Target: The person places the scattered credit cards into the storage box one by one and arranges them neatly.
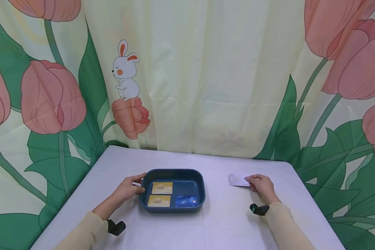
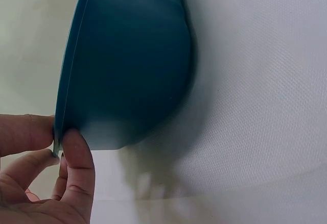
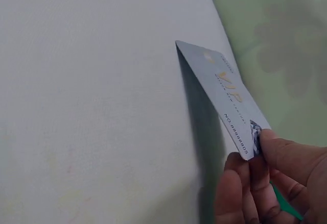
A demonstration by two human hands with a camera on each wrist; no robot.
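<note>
My left hand (image 1: 129,188) grips the left rim of a dark blue rectangular tray (image 1: 171,209); in the left wrist view thumb and fingers pinch the tray's edge (image 2: 64,81). Inside the tray lie two gold cards (image 1: 162,188) (image 1: 159,201), one behind the other, and a blue card (image 1: 186,201) at front right. Off to the tray's right, my right hand (image 1: 263,187) pinches a silver VIP card (image 3: 222,94) by one end, between thumb and fingers. The held end is raised over the white cloth, and a shadow falls below the card.
A white-covered table (image 1: 225,222) carries the tray. Behind it hangs a curtain (image 1: 231,86) printed with tulips and a rabbit. Each wrist wears a small black device, on the left (image 1: 116,227) and on the right (image 1: 258,209).
</note>
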